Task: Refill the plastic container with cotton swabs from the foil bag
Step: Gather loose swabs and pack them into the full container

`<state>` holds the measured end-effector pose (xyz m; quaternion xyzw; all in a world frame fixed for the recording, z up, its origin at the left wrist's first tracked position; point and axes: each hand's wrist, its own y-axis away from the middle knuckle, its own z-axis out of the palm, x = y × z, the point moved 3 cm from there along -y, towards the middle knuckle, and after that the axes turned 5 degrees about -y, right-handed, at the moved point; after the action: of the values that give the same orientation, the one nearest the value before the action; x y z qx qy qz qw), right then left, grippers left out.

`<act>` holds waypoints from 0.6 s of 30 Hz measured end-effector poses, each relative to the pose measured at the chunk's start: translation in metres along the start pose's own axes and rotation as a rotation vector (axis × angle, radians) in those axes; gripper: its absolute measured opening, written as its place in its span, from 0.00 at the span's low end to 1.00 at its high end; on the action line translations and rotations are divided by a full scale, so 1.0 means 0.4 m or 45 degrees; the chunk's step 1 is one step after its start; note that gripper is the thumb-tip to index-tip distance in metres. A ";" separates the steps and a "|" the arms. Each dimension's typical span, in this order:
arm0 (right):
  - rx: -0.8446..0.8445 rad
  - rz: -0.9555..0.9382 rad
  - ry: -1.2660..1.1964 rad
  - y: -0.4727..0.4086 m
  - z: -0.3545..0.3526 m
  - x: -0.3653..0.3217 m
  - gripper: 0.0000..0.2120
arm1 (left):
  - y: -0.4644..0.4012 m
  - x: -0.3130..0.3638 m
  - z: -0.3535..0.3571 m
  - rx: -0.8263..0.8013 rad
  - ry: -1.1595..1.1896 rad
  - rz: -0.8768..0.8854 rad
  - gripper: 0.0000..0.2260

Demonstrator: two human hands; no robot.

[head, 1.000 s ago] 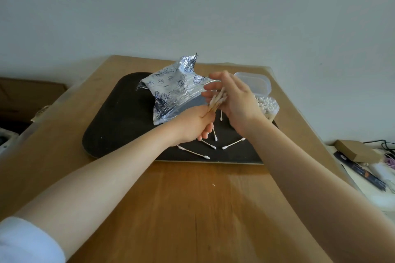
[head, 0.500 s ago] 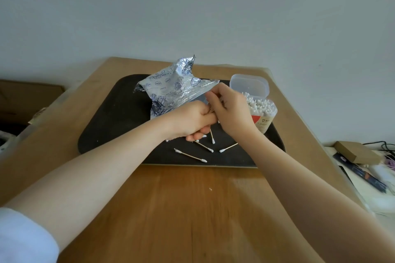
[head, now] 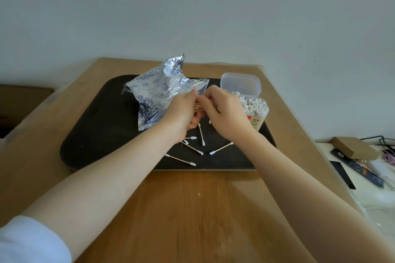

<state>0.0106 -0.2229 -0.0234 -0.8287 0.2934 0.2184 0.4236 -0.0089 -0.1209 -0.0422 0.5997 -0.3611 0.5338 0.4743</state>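
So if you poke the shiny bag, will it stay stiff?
Probably not: the foil bag is already creased and crumpled, so it would likely bend and crinkle. It looks thin and mostly emptied, so a push would probably slide it across the black tray.

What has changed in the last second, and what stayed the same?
The right hand came down from its raised position to meet the left hand; both now hold the swab bundle low by the foil bag. Container and loose swabs unchanged.

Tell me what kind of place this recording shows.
Probably a home or office desk: a wooden table against a plain pale wall, with a small cardboard box and black cables beside it.
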 end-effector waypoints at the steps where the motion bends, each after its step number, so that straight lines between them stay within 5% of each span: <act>1: -0.047 -0.079 0.006 -0.003 -0.011 0.009 0.07 | -0.009 0.003 -0.001 -0.038 0.029 -0.035 0.14; 7: -0.161 -0.001 -0.128 -0.035 -0.104 0.049 0.06 | -0.037 0.035 0.057 -0.119 0.071 0.017 0.13; 11: 0.195 0.333 -0.250 -0.072 -0.195 0.129 0.06 | -0.083 0.064 0.088 0.055 -0.539 0.521 0.11; 15: 0.515 0.642 -0.536 -0.071 -0.248 0.217 0.08 | -0.123 0.045 0.124 -0.167 -1.242 0.622 0.37; 18: 0.484 0.739 -0.546 -0.064 -0.241 0.252 0.05 | -0.141 0.019 0.150 -0.316 -1.283 0.524 0.44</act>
<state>0.1127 -0.3212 -0.0175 -0.5541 0.4553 0.4387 0.5414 0.0632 -0.1614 -0.0439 0.6374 -0.7131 0.2161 0.1962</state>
